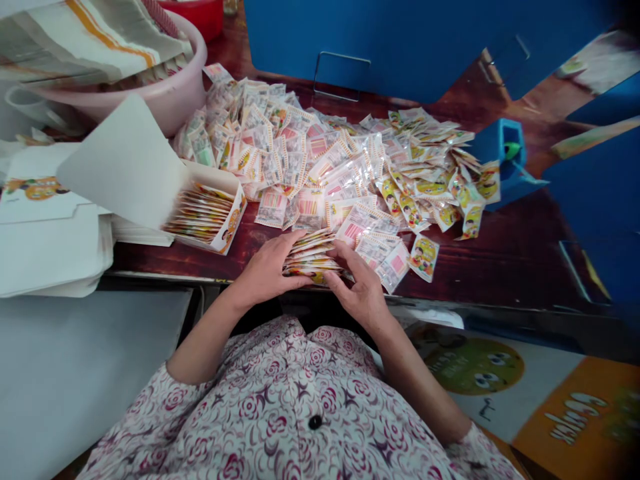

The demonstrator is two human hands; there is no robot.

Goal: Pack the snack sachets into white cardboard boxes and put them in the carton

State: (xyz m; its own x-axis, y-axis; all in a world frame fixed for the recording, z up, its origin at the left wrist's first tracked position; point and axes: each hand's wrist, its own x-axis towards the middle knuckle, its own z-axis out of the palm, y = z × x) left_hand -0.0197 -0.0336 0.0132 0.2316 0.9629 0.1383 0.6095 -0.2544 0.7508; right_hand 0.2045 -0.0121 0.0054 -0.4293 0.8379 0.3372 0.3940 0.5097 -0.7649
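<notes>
Both my hands are closed around a stack of small candy sachets [311, 255] at the table's front edge. My left hand [273, 267] grips the stack's left side, with the thumb along the near edge. On the other side, my right hand [361, 283] presses it with thumb and fingers. Just beyond lies a wide heap of the same sachets [320, 163], some face down with striped backs. Left of the stack stands an open white carton [227, 220] packed with a row of sachets [197, 212]; its raised lid [125, 163] tilts to the left.
Flat white cartons [50, 247] are piled at the left. Behind them stands a pink basin [185, 83] with a striped cloth [100, 40] over it. Blue bins [400, 40] line the back, and a small blue box [500, 150] sits right of the heap.
</notes>
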